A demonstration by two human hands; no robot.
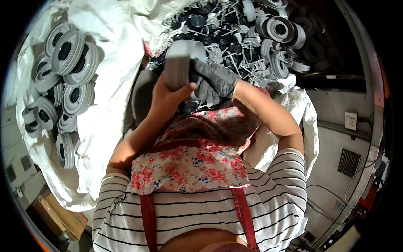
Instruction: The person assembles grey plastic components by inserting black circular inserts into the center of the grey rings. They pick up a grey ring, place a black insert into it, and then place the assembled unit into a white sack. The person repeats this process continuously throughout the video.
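Note:
In front of me I hold up a thick grey round plastic part (177, 72) with a ridged side, tilted and blurred by motion. My bare left hand (168, 97) is closed round its lower left side, thumb across the bottom. My right hand (213, 82), in a grey glove, is curled against the part's right side; some of its fingertips are hidden. Just beyond both hands lies a heap of black round caps (197, 21) and thin white plastic pieces (247, 54). A floral apron (189, 166) covers my lap beneath.
White woven sacking (111, 63) spreads on the left, with several grey ringed parts (69, 52) piled on it. More such parts (279, 29) lie at the far right of the heap. A wall socket (350, 120) and cables (331, 193) are at right, a cardboard box (63, 214) at lower left.

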